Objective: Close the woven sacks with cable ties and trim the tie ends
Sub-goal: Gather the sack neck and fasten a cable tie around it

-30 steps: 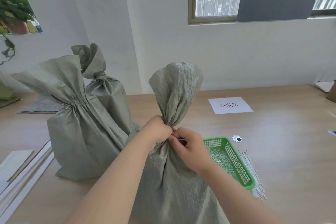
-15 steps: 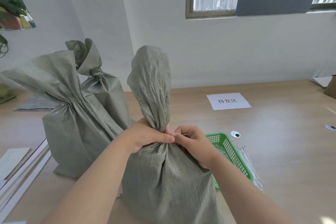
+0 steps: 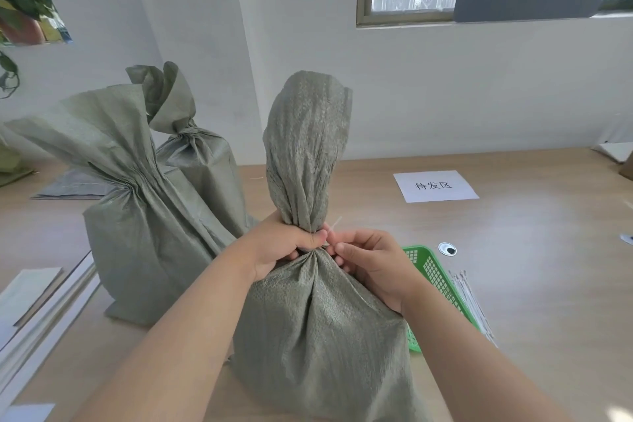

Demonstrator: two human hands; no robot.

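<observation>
Grey-green woven sack (image 3: 318,329) stands mid-frame on wooden surface (image 3: 548,284). Left hand (image 3: 284,243) grip clamped round its bunched neck; right hand (image 3: 370,260) grip pinches thin white cable tie (image 3: 336,223) there, w/ green plastic basket (image 3: 433,271) just right.

One wide view from my head.
It faces forward and down, close over my left hand (image 3: 284,245) and right hand (image 3: 371,262), tabletop (image 3: 534,260) and wall (image 3: 445,96) beyond.
</observation>
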